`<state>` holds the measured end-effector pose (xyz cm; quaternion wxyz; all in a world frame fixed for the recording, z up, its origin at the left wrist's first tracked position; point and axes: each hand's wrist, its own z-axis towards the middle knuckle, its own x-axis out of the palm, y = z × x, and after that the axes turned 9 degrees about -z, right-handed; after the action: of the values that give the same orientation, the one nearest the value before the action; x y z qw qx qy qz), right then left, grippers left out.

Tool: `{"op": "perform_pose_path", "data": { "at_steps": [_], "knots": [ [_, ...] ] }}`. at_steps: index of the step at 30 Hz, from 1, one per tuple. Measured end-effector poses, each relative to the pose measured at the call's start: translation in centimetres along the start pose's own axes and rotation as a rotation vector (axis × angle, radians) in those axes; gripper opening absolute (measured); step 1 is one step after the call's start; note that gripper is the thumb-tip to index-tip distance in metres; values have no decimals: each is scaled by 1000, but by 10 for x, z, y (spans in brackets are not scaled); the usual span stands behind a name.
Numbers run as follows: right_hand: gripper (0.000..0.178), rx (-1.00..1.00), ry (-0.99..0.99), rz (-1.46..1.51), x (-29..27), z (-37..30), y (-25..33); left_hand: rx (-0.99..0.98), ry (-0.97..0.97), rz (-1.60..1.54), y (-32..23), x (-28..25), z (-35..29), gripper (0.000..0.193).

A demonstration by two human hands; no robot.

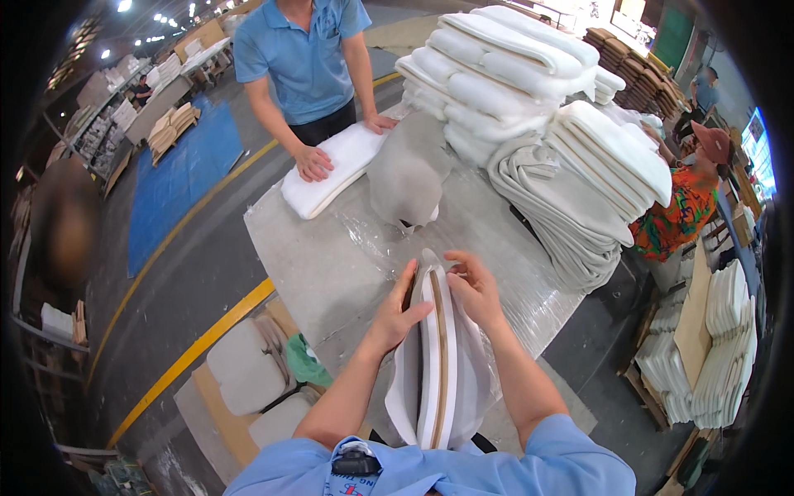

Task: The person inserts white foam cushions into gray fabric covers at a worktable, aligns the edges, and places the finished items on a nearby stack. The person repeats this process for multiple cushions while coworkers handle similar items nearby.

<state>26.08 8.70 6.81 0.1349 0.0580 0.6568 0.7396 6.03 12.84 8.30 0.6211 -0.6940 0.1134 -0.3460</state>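
Upright on its edge in front of me stands a padded cushion (pixel 428 364), with white padding on both sides of a thin tan board. A grey fabric cover (pixel 473 372) wraps around it, spread apart along the near side. My left hand (pixel 399 318) grips the cover and cushion from the left near the far end, thumb over the edge. My right hand (pixel 475 291) holds the same end from the right, its fingers curled at the cover. Beyond them, a loose grey cover (pixel 407 178) lies crumpled on the plastic-wrapped table (pixel 322 273).
Across the table, a co-worker in a blue shirt (pixel 299 58) presses both hands on a white pad (pixel 335 172). White pads (pixel 504 74) are piled at the back right, beside folded grey covers (pixel 562 207). Finished-looking grey cushions (pixel 244 368) lie at lower left; stacked pads (pixel 719 347) stand right.
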Motion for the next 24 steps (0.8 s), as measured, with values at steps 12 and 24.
{"op": "perform_pose_path", "data": {
  "at_steps": [12,24],
  "knots": [
    [25,-282,29,-684,13,33,34,284,-406,570,2,24,19,33],
    [37,291,15,97,-6,59,-16,155,-281,-2,17,-3,36,41]
  ]
}}
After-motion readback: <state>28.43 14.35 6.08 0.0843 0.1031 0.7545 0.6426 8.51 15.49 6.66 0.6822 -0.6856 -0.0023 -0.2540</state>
